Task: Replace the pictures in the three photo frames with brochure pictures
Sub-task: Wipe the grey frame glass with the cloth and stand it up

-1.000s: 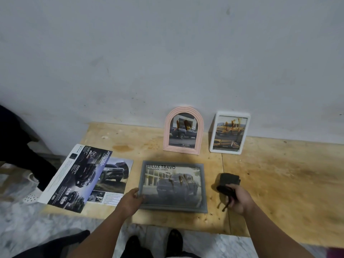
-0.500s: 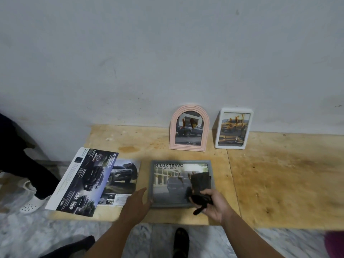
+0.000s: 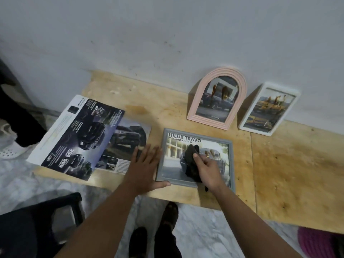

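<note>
Right hand [image 3: 208, 167], gripping a black cloth [image 3: 191, 161], now upon the grey frame [image 3: 195, 159] glass (previously right of it). Left hand [image 3: 145, 164] flattened, fingers spread, against frame's left edge. All three frames apparently refilled; wiping stage.

A low plywood board [image 3: 195, 116] sits on the marble floor [image 3: 204, 229], pushed against the wall. The grey frame [image 3: 231, 159] lies flat near its front edge. Left of that frame, two brochure sheets [image 3: 78, 135] overlap, the larger hanging off the board's left end. Behind the frame stands a pink arched frame [image 3: 216, 98], with a white frame [image 3: 269, 108] to its right.
</note>
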`<state>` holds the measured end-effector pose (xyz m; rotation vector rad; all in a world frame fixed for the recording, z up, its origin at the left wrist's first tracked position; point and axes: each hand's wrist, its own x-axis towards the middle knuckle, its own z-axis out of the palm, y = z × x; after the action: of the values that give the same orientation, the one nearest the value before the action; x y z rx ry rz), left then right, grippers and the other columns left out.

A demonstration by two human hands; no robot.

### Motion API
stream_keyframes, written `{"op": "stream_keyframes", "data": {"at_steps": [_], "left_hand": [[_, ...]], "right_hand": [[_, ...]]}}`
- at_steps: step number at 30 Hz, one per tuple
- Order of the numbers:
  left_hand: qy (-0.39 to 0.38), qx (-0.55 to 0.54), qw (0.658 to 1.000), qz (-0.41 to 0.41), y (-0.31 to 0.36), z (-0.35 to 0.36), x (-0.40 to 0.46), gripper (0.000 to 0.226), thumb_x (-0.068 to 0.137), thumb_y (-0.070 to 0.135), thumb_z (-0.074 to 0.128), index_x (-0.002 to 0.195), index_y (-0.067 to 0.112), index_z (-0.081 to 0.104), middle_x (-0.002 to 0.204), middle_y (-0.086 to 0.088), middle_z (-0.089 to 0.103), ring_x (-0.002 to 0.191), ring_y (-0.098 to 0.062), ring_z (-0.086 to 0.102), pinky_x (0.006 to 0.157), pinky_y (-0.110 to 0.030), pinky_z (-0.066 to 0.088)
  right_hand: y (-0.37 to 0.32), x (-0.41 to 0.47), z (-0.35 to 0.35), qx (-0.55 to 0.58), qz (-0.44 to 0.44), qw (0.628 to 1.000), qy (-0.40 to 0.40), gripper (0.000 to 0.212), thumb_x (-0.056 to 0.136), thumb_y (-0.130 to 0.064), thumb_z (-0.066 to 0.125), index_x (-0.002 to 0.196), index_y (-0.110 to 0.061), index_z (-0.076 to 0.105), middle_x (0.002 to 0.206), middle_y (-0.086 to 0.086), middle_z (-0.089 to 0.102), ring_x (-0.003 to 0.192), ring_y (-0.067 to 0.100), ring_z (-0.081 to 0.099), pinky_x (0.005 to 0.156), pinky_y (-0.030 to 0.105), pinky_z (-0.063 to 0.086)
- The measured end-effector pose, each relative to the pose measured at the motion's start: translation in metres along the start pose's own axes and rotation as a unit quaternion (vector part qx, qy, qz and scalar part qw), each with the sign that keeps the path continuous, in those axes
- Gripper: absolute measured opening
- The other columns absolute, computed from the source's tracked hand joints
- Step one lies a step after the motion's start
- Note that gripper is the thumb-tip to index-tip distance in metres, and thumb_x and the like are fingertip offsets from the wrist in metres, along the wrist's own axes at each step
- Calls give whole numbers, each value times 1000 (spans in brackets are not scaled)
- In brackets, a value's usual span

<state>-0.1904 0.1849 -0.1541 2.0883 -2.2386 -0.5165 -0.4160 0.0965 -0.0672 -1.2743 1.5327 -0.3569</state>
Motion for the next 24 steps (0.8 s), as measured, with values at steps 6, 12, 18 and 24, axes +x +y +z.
{"op": "stream_keyframes", "data": {"at_steps": [6,12,18,24], "left_hand": [[76,-19,997,5,-1,10,-2,121,77,97,41,162,14,28,171,-6,24,160,-30,13,122,-65,19],[98,-7,995,-8,-3,17,3,119,76,96,41,163,16,28,172,-5,21,160,-29,11,123,-65,17],[106,-7,994,-5,-4,22,4,119,76,95,43,162,15,29,171,-5,24,160,-29,14,123,-65,18],[109,-14,994,3,-6,21,3,116,77,93,47,162,15,31,171,-5,24,160,-29,15,124,-65,17]], "right_hand": [[-35,53,12,-212,-110,971,-18,39,103,-41,53,86,-11,71,80,6,72,75,25,67,68,33,50],[-35,105,42,-500,-284,818,-15,38,105,-43,44,128,-19,62,127,5,48,95,30,62,76,43,57],[-7,92,54,-537,-362,762,2,35,104,-39,46,120,-13,65,121,7,54,88,32,62,59,41,54],[16,36,49,-513,-391,761,-73,22,98,-35,60,108,-18,70,111,0,59,81,23,65,56,33,50]]}}
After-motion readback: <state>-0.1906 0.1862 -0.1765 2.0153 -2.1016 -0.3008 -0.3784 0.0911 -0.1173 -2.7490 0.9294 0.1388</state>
